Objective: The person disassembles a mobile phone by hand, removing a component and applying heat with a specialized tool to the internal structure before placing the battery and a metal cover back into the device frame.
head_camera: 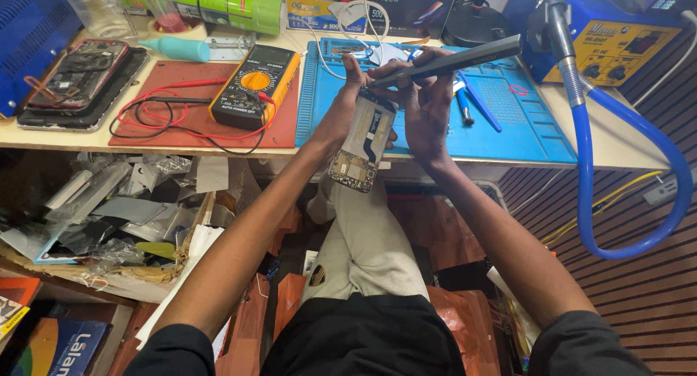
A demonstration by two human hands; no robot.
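My left hand [347, 104] grips an opened phone [363, 142] with its back removed, circuit board and cables showing, held upright in front of the bench edge. My right hand [425, 104] holds a dark grey pen-shaped screwdriver [454, 59], its tip pointing at the phone's top end. Both hands hover over the near edge of a blue work mat [508, 122].
A yellow multimeter [255, 84] with red and black leads lies on a red mat [174, 125]. Another opened phone [78, 75] lies at the left. A blue hose [617, 194] curves from the blue station [617, 46] at the right. Clutter fills the shelf [109, 216] below.
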